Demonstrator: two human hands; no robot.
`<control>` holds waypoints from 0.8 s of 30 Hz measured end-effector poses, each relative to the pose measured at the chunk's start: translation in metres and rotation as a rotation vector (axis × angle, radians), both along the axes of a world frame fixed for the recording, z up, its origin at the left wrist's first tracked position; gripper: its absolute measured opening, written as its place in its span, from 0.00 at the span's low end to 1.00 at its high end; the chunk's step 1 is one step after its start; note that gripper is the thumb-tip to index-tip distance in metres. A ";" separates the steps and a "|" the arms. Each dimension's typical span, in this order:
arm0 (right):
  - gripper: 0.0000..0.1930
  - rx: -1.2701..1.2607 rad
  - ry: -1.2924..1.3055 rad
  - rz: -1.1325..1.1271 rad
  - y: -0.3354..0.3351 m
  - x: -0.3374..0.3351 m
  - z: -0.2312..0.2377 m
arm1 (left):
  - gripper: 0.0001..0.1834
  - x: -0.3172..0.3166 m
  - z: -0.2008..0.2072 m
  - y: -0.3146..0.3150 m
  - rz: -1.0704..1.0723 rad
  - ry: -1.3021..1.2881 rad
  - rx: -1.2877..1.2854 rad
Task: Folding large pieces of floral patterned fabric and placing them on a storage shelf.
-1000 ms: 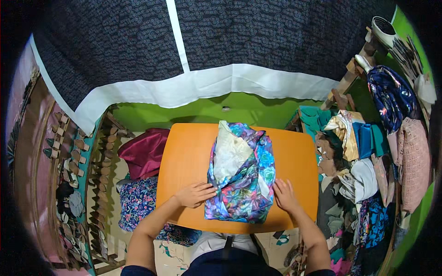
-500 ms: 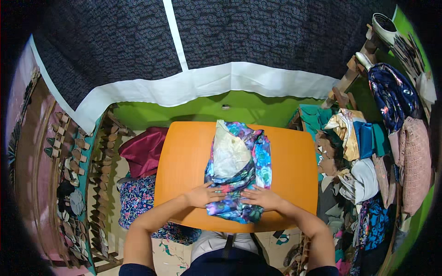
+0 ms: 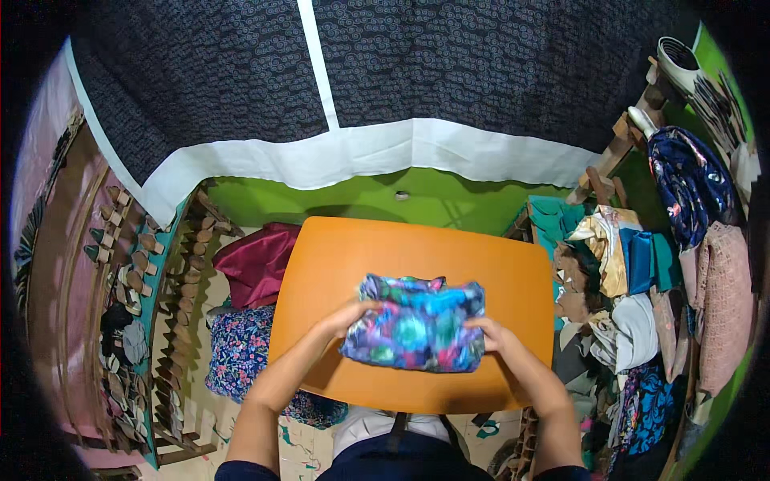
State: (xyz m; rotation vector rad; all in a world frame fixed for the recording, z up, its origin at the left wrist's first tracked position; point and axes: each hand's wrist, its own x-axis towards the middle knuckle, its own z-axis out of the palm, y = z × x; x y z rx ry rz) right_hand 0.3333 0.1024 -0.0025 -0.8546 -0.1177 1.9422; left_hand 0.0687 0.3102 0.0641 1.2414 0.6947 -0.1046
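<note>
A folded piece of floral cloth (image 3: pixel 417 327), blue, purple and pink, is held between my two hands over the orange table (image 3: pixel 353 240). My left hand (image 3: pixel 350 316) grips its left side, with the fingers partly hidden by the cloth. At the right edge my right hand (image 3: pixel 489 333) is closed on it, thumb and fingers pinching the fabric. The bundle is compact and wider than it is deep, slightly smeared by motion. Its pale lining does not show now.
Left of the table lie a maroon cloth (image 3: pixel 255 264) and a dark floral cloth (image 3: pixel 239 349). Wooden racks of shoe forms (image 3: pixel 180 313) stand farther left. Piled fabrics (image 3: pixel 634 321) fill the right side. A black patterned curtain (image 3: pixel 497 72) hangs beyond the table.
The cloth lay long on the table with its pale side showing and my hands flat on it. Now it is folded shorter and gripped at both sides, floral side out.
</note>
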 end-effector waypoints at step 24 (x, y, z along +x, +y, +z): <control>0.22 0.101 -2.260 -0.160 0.066 -0.112 -0.015 | 0.25 0.040 -0.065 -0.041 0.045 0.357 1.551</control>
